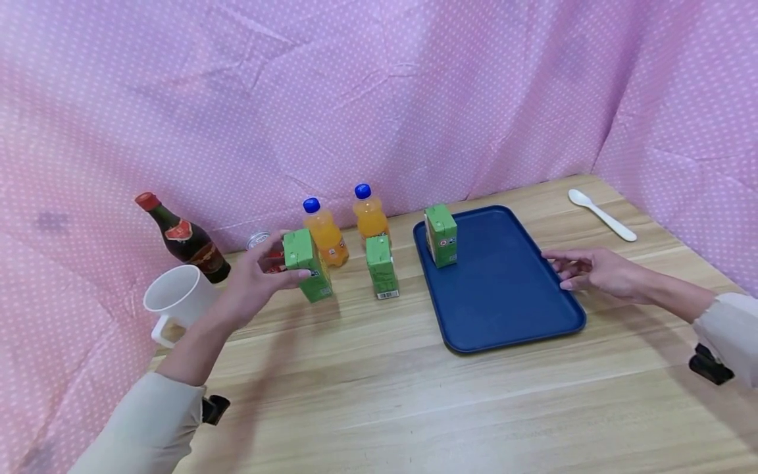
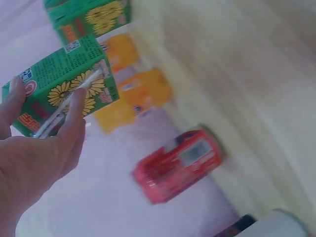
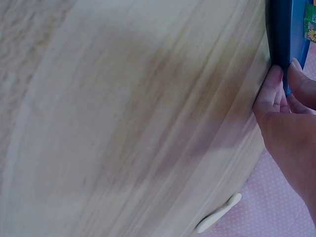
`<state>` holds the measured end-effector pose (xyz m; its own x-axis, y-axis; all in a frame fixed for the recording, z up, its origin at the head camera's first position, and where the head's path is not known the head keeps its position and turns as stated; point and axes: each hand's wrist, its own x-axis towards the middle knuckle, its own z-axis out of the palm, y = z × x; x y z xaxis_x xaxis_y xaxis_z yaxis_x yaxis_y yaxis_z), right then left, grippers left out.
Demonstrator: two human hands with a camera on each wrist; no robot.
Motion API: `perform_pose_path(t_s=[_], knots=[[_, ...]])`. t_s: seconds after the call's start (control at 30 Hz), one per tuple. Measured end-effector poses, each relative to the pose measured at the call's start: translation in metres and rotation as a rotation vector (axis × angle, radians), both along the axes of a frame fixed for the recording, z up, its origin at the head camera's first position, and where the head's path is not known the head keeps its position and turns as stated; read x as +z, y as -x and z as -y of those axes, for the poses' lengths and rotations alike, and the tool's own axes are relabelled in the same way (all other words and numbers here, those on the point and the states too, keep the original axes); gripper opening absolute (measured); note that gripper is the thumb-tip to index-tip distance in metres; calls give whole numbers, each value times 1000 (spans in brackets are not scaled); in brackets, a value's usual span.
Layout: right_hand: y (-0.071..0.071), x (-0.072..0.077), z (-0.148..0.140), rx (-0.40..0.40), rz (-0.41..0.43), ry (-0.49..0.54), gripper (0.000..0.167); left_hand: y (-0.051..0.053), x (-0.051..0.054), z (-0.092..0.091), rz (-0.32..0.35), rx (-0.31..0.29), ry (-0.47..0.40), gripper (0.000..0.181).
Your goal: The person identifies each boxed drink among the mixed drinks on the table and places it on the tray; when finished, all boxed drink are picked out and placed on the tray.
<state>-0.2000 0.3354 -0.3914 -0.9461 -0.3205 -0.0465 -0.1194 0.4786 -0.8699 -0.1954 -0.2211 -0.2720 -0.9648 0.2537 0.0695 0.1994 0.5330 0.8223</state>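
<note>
Left hand (image 1: 254, 284) gripped a green carton (image 1: 304, 255), orange bottles (image 1: 326, 236) and can (image 2: 180, 165) close behind; right hand (image 1: 603, 271) pinched the tray (image 1: 500, 289) rim. I noted room on the near tabletop (image 1: 367, 408).

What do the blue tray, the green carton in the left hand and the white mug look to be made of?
Blue tray: probably moulded plastic, fairly matte; even colour, rounded corners, raised rim.
Green carton: likely coated paperboard with a smooth printed finish; crisp folded edges.
White mug: smooth and plain; ceramic or plastic, the look leaves it open.
</note>
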Motion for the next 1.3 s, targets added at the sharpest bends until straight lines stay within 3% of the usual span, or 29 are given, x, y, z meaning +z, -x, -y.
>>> perform_pose_path(t_s=[0.23,0.37,0.53,0.63,0.87,1.0,1.2,1.3], knots=[[0,-1,-1,12,13,9,68,-4,47,-8,-14,44,74,69],[1,-2,-1,10,23,13,67,-1,73,-16,-18,16,55,64],[1,-1,-1,16,15,5,67,5,96,-33,-18,14,81,67],[1,-1,-2,15,7,-6,67,10,101,-47,-26,13,73,68],[0,-2,-2,8,14,2,67,25,103,-91,14,-63,-162,67],[0,-3,-3,8,16,19,68,34,104,-114,20,-96,-234,65],[1,-3,-3,14,-3,17,67,44,103,-146,12,-143,-263,59],[1,-4,-2,17,-22,10,67,49,101,-164,50,-157,-286,58]])
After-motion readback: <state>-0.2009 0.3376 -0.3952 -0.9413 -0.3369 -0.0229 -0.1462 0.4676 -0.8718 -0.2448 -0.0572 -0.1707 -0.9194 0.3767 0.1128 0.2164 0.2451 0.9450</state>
